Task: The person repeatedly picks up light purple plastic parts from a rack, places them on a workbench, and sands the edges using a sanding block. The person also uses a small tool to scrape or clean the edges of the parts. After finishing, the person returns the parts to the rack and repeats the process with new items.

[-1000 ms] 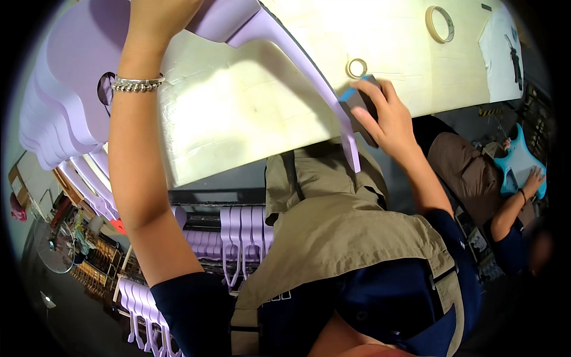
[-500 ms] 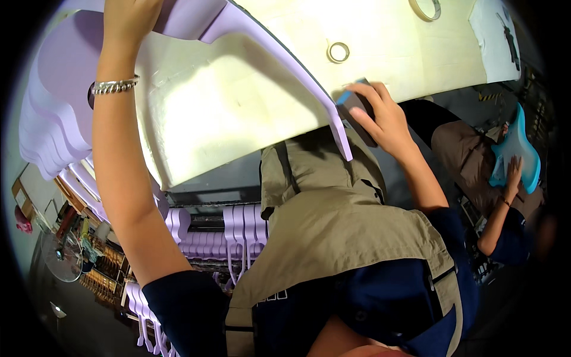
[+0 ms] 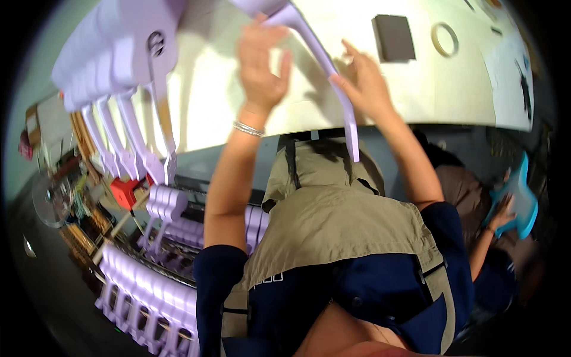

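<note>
Across the near edge of the pale table [image 3: 440, 95], we see the lilac piece [image 3: 347, 107], its narrow end jutting toward our apron [image 3: 333, 229]. Our left hand [image 3: 262, 68], blurred, is up by its broader part, thumb apart from the fingers, and our right hand [image 3: 367, 84] is beside its narrow length, fingers spread and thumb at its edge, though we cannot tell whether either one touches. Farther right lie a dark block [image 3: 394, 39] and a tape roll [image 3: 445, 53]; at our left are rows of similar pieces [image 3: 157, 297], and at right a co-worker's hand [image 3: 504, 211] rests on a blue piece [image 3: 524, 205].

A khaki apron [image 3: 333, 229] with straps [image 3: 235, 325] covers a navy short-sleeved shirt [image 3: 372, 285], and a silver bracelet [image 3: 248, 129] rings the left wrist [image 3: 256, 115].
</note>
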The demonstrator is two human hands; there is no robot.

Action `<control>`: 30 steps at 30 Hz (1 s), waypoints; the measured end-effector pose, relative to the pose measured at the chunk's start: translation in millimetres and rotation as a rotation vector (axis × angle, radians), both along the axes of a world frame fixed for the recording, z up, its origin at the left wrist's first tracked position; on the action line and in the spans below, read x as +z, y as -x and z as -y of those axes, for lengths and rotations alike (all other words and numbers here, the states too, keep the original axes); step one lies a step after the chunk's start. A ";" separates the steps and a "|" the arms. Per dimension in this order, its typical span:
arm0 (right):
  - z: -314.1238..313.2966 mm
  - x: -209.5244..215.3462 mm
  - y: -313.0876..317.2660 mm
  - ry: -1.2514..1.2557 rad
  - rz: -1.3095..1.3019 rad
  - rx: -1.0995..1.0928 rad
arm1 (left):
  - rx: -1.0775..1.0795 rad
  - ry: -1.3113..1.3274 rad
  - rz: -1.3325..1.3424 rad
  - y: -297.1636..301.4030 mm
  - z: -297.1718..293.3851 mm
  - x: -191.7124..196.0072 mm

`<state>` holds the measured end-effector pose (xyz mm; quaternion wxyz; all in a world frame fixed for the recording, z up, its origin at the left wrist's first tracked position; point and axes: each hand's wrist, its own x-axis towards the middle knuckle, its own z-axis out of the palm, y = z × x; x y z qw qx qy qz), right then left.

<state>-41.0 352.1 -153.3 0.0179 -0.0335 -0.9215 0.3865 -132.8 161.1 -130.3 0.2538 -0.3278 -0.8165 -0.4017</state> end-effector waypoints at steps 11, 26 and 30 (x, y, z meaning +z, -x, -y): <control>-62.0 -17.5 -51.1 0.678 0.304 0.320 | -0.246 0.107 -0.206 -95.9 -30.6 33.9; 176.9 111.5 -55.1 0.457 1.356 1.075 | 0.557 0.637 0.072 -264.8 152.0 56.7; 285.1 114.7 -108.1 0.544 1.603 0.931 | 0.578 0.310 0.461 -343.4 233.5 21.5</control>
